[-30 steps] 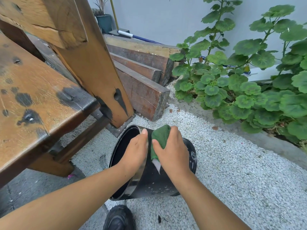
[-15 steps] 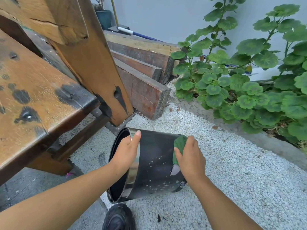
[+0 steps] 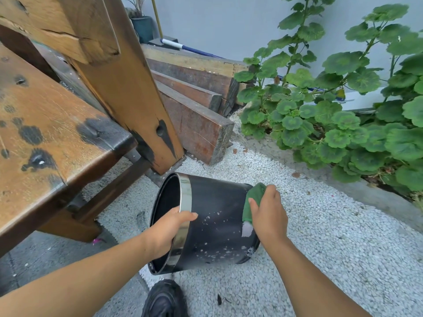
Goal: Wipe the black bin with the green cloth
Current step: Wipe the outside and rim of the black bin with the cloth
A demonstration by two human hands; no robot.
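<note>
- Left grip (image 3: 169, 232) came in from the lower left, arm stretched out, fingers curled over the shiny rim band (image 3: 185, 202) of the bin (image 3: 217, 216). Fingertips lay on the black outer wall; I couldn't see the thumb.
- Right grip (image 3: 270, 216) reached in from the lower right, wrapped tight round the cloth (image 3: 254, 197) and pressing it against the bin's wall, thumb on top of the fabric.
- The bin was tipped over on its side on the gravel (image 3: 320, 248), mouth facing left toward the bench (image 3: 57, 133), base end to the right. The inside just looked dark, and the part showing held nothing I could make out.
- White specks were dotted over the outer wall between the two grips.
- The cloth sat up near the base end, well apart from the left grip at the rim, with a pale patch poking out below the right grip.
- A black shoe (image 3: 164, 298) was just below the bin, with planks (image 3: 196, 124) and a leafy plant (image 3: 343, 124) behind.
</note>
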